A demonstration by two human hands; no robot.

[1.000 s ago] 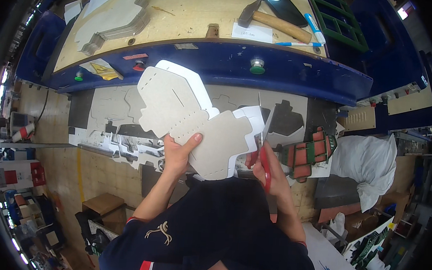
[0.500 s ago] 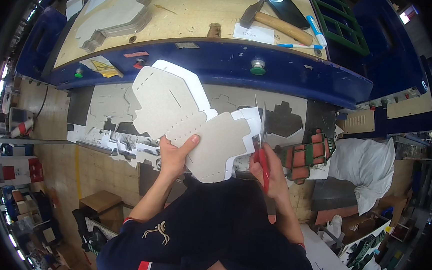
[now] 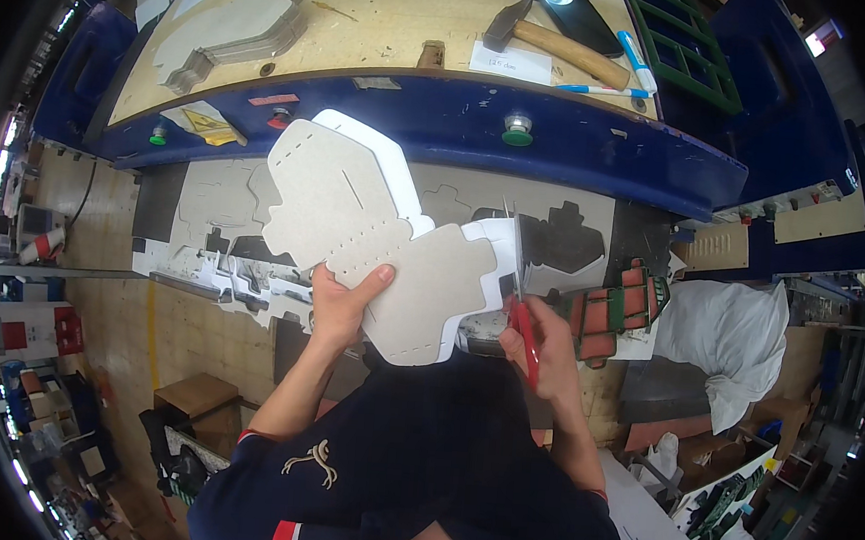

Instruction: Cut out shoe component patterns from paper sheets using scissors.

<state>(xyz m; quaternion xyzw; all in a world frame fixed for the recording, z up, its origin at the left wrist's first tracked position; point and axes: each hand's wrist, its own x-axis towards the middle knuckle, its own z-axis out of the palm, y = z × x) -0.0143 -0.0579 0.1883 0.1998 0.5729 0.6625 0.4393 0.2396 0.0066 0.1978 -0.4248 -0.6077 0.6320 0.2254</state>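
My left hand (image 3: 343, 304) grips a die-cut beige cardboard piece (image 3: 432, 280) near its lower middle, thumb on top. This piece has rows of small slots and stepped edges. A white layer (image 3: 390, 162) of similar outline shows along its upper and right edges; whether it is a separate sheet I cannot tell. In my right hand (image 3: 553, 354) is a pair of scissors (image 3: 526, 337) with red handles. Its blades point away from me at the right edge of the white layer. Part of the blades blends with the white edge.
Ahead, a blue-fronted wooden table carries a stack of cut cardboard (image 3: 230, 40), a hammer (image 3: 568, 54), a phone (image 3: 576, 17) and markers (image 3: 636, 61). Below lies a cut sheet (image 3: 222, 200). To the right are a cutting die (image 3: 610, 318) with red foam and a white sack (image 3: 721, 335).
The cardboard piece and my left hand have shifted slightly left. The scissor blades look closer together, and my right hand sits a little lower.
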